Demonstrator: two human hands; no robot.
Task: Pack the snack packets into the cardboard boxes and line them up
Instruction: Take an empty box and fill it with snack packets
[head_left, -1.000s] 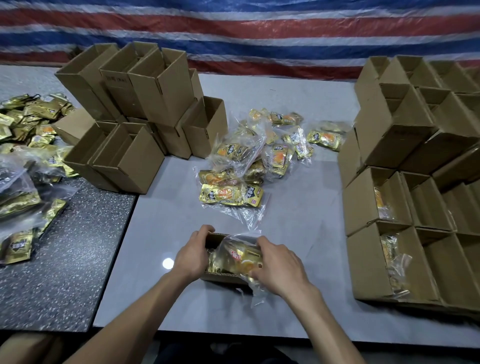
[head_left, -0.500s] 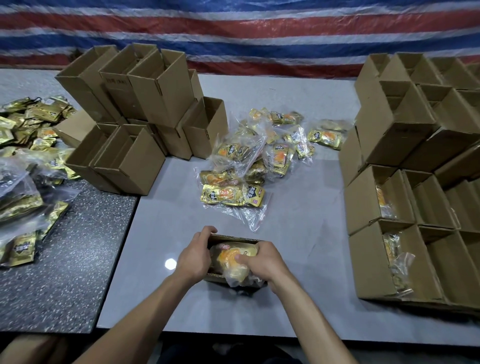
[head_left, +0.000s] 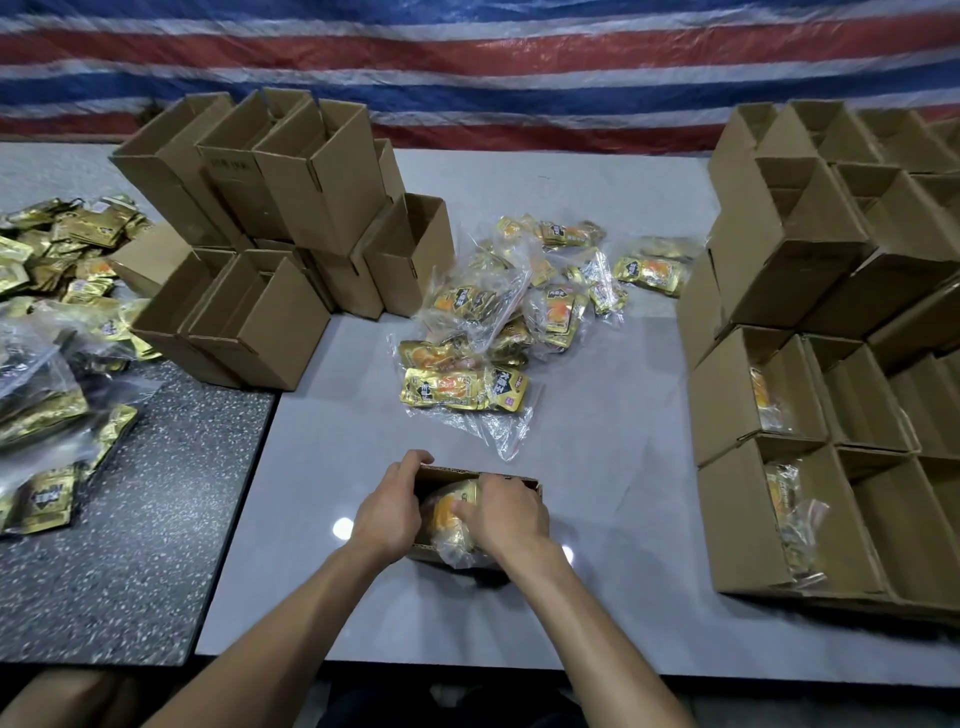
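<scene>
At nine o'clock, on the dark speckled table (head_left: 156, 519), leaving loose gold snack packets (head_left: 78, 234) lying untouched, well apart from either grip. Toward eleven o'clock, passing over a stack of empty cardboard boxes (head_left: 311, 192), several tipped with their openings facing away.

At six o'clock, close to the body on the grey table (head_left: 623, 467), working on one small box (head_left: 452, 471). Curling the left grip (head_left: 389, 512) round the box's left wall, thumb hooked over the far rim, steadying it. Finding the bagged bundle (head_left: 447, 519) of packets between the two grips, partly inside the box. Reading its long axis as running roughly from twelve to six o'clock, along the box, with clear plastic bulging out over the near edge. Grasping that bundle with the right grip (head_left: 506, 514), fingers bent over its top from the three o'clock side. Judging the right grip to be the one placed to finish the seating, pushing down and toward twelve o'clock while the left braces.

At twelve o'clock, beyond the box, noting a pile of bagged packets (head_left: 467, 384) waiting. At three o'clock, seeing rows of filled boxes (head_left: 737, 395), probably marking where to be lining up this one.
</scene>
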